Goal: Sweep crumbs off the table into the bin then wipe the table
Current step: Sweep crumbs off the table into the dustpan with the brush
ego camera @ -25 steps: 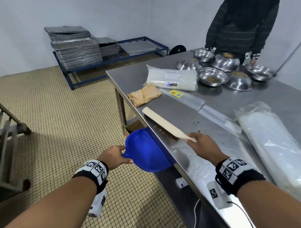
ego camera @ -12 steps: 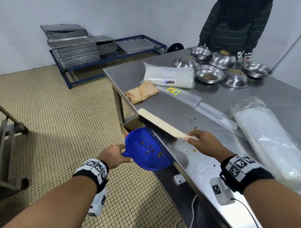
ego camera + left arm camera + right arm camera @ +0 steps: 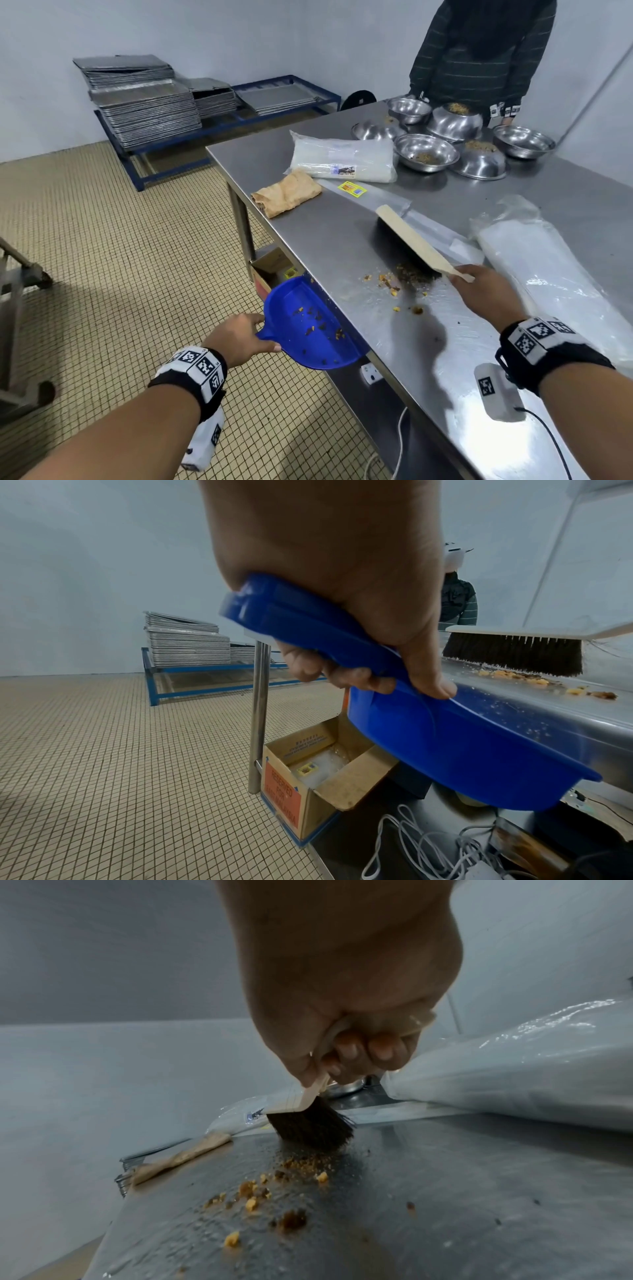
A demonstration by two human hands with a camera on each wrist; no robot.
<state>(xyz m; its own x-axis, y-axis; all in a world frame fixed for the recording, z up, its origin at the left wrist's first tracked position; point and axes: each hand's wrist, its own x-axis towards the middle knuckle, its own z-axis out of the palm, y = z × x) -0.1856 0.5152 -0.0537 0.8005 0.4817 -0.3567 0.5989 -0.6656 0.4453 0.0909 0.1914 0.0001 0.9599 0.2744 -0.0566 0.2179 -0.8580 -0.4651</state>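
My left hand grips the handle of a blue dustpan, held against the near edge of the steel table just below its top. A few crumbs lie in the pan. My right hand grips the handle of a wooden brush with dark bristles, standing on the table well in from the edge. Brown and yellow crumbs lie scattered between the bristles and the edge. A folded tan cloth lies further along the table.
A person in a striped top stands at the far end behind several steel bowls. Plastic-wrapped packs lie on the table. An open cardboard box sits under the table. Stacked trays stand on a blue rack.
The brush has moved away from the table edge, back across the table behind a patch of crumbs. Crumbs now lie in the dustpan, which has stayed at the edge.
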